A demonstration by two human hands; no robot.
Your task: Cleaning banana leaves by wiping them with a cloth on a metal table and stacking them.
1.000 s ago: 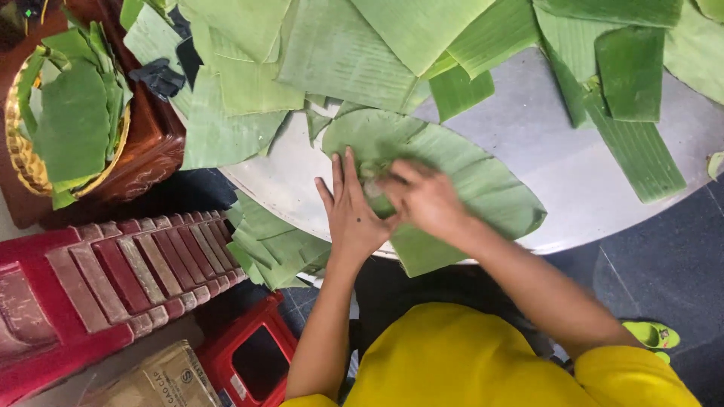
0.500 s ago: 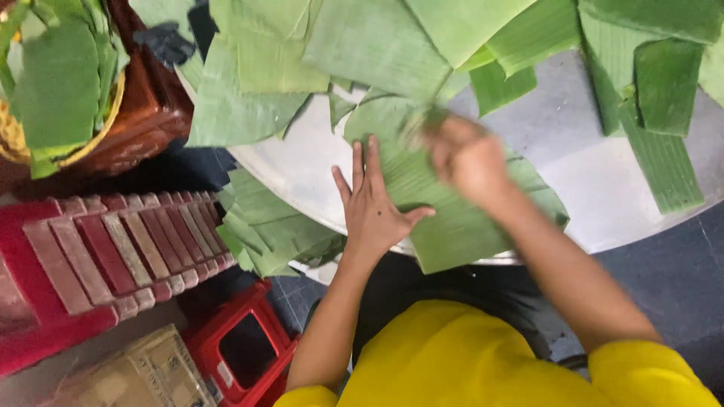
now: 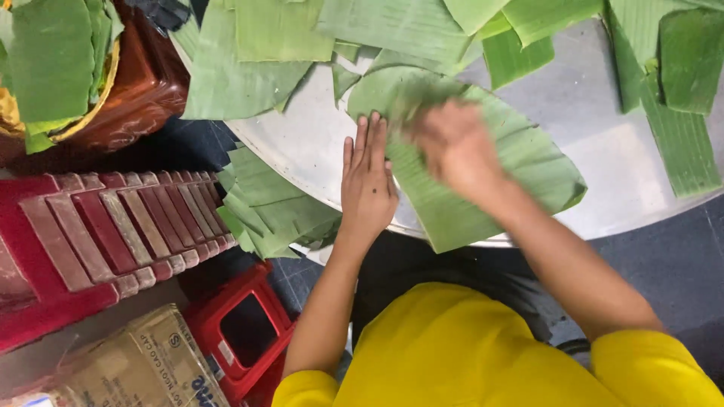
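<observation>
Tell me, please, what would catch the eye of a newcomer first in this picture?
First, the big banana leaf on the round metal table, with the left hand flat on its edge and the blurred right hand on top. Then the red plastic stools at the left, below a basket of leaves.

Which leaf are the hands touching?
The big rounded leaf at the table's near edge. The left hand and right hand both rest on it; the other leaves lie farther back, untouched.

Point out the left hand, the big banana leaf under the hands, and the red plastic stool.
left hand [image 3: 367, 181]: head view, back of the hand.
big banana leaf [image 3: 528, 162]: head view, bare right half.
red plastic stool [image 3: 241, 332]: head view, seat rim.
</observation>
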